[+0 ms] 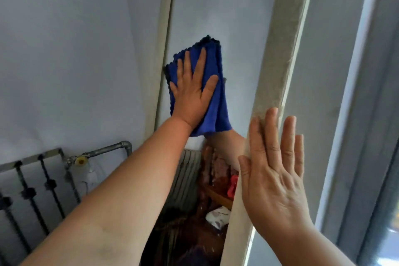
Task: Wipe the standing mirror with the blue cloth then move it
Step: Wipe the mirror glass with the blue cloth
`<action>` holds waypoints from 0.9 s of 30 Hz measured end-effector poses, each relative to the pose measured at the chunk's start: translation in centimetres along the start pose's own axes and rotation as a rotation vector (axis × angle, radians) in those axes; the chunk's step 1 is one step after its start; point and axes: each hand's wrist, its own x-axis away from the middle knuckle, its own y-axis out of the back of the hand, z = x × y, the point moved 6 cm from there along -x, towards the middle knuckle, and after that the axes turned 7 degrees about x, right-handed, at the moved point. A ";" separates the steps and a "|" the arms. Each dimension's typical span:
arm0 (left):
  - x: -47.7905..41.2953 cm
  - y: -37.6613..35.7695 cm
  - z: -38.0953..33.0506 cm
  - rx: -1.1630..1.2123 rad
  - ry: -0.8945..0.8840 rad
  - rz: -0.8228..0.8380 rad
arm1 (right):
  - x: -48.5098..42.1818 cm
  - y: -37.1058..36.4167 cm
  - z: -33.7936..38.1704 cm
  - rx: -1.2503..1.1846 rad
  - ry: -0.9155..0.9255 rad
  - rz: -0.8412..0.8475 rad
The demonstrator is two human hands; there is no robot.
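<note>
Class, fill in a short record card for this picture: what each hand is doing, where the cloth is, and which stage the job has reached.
left hand: flat, fingers spread, pressing the blue cloth against the glass
right hand: fingers straight, resting against the right side of the mirror frame
blue cloth: folded, on the glass close to the frame's left side
stage: wiping; the move seemingly not begun
nearby: metal pipe on the wall, left of the mirror

The cloth (216, 103) is pressed on the mirror (216, 11) under the left hand (192, 95). The right hand (274, 183) is laid against the frame (287, 49), right of the cloth.
</note>
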 end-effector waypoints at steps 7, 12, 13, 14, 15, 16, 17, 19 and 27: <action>8.4 -0.4 9.5 0.155 0.445 -0.092 | 1.8 -0.9 0.6 0.034 0.071 -0.057; 12.3 -1.8 8.2 0.161 0.506 -0.076 | 4.2 -1.4 0.7 -0.058 0.077 -0.069; 12.9 -2.1 7.4 0.149 0.465 -0.065 | 4.5 -1.6 0.7 -0.057 0.071 -0.065; 13.7 -2.5 6.7 0.130 0.409 -0.052 | 5.0 -1.9 0.8 -0.044 0.074 -0.061; 14.3 -2.8 5.9 0.106 0.348 -0.033 | 5.2 -2.1 0.8 -0.024 0.072 -0.052; 15.0 -3.2 5.1 0.082 0.284 -0.016 | 5.6 -2.3 0.9 -0.014 0.068 -0.045; 15.7 -3.5 4.4 0.062 0.226 -0.005 | 6.1 -2.5 0.9 -0.003 0.060 -0.042; 16.8 -4.0 3.2 0.054 0.143 0.009 | 7.0 -2.7 1.0 0.019 0.049 -0.039; 11.3 -3.5 -1.3 0.052 0.049 -0.010 | 8.1 -2.9 0.9 0.011 0.040 -0.027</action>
